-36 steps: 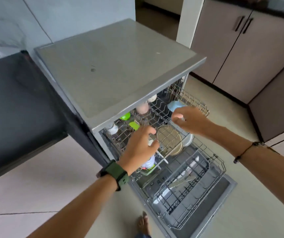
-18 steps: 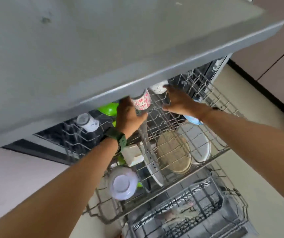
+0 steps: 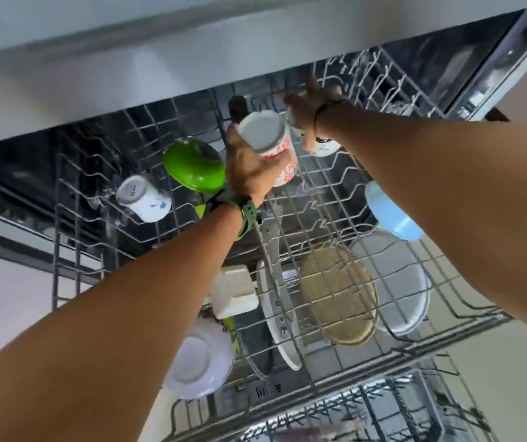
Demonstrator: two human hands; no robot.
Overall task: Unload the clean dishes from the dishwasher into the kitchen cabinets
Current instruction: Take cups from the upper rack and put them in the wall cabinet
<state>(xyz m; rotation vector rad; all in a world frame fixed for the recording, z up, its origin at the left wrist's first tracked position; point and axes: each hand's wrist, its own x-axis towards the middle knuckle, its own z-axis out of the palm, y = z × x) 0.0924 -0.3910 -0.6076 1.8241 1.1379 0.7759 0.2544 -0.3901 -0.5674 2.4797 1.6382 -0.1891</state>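
The left hand point(image 3: 249, 173) has its grip round a white mug with red flowers point(image 3: 270, 145), base up so it drained. The right hand point(image 3: 311, 106) reaches deeper into the wire upper rack point(image 3: 345, 282); its grip I cannot tell.

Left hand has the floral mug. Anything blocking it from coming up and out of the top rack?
Nothing visible does. The left hand grips the floral mug, which already looks raised off the top rack. The right hand, on a second cup, sits close beside it. The cabinets are out of view.
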